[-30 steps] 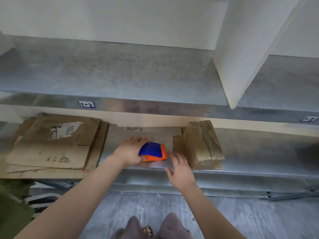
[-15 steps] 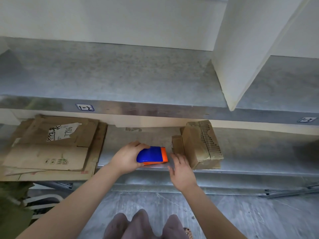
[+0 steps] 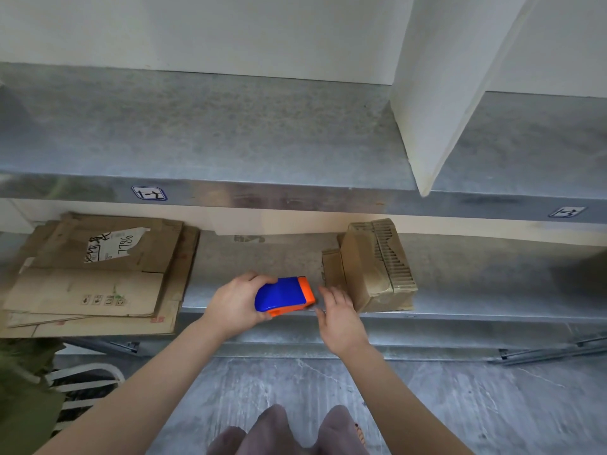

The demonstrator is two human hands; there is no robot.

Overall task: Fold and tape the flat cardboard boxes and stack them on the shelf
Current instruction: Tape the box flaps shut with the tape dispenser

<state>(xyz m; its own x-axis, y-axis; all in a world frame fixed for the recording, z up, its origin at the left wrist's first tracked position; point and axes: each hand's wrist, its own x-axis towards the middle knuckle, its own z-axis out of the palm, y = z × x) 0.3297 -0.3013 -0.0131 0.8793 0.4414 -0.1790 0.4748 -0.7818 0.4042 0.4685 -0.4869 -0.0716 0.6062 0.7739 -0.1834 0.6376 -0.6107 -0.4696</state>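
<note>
Lower shelf [image 3: 492, 277], front edge: left hand [image 3: 235, 302] keeps a closed grip round the tape dispenser [image 3: 282, 293], right hand [image 3: 338, 315] open beside the folded box [image 3: 371, 267], which looks light and stiff, best taken by its sides.

grey floor [image 3: 460, 405], white pillar [image 3: 437, 93], green cloth [image 3: 19, 405]

The left grip [image 3: 235, 302] holds a blue and orange tape dispenser [image 3: 282, 295] at the front edge of the lower shelf [image 3: 492, 290]. The right grip [image 3: 338, 315], fingers straight, lies just beside it, near a small taped box [image 3: 374, 267]. A stack of flat cardboard boxes [image 3: 98, 274] lies at the shelf's left end. The upper shelf [image 3: 230, 126] bears a label [image 3: 149, 193] on its front edge.
</note>
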